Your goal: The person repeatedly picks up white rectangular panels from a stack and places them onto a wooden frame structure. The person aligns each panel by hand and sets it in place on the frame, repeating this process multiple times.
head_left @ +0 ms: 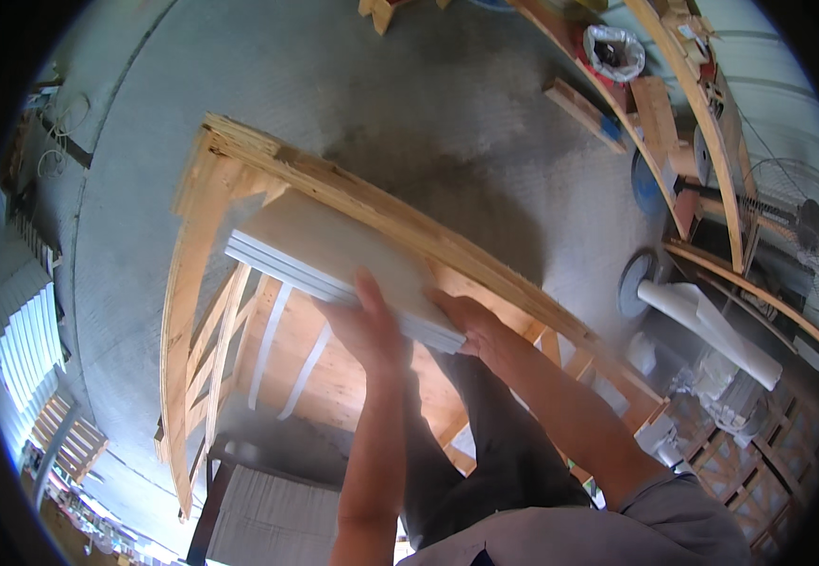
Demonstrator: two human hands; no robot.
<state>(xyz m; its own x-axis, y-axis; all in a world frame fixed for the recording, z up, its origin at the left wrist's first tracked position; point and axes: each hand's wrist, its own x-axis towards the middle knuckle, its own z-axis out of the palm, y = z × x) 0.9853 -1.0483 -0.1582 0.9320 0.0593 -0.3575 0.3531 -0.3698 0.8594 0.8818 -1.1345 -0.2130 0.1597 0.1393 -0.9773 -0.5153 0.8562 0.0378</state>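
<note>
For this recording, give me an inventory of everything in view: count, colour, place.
boards: several, stacked, pale grey, in both hands
wooden frame: one, light brown, below the boards
strips: two, white, on the frame's panel
curved beams: several, light brown, upper right
fan: one, dark, right
roll: one, white, right
pallet: one, light brown, lower left
floor: one, grey, around the frame
Edge clutter: too blurred to count
trousers: one pair, dark, bottom centre
left hand: one, bare, gripping the boards
right hand: one, bare, at their right end

Concrete floor [126, 283], wooden pallet [70, 436] and timber frame [409, 226] suggest a workshop or warehouse.
</note>
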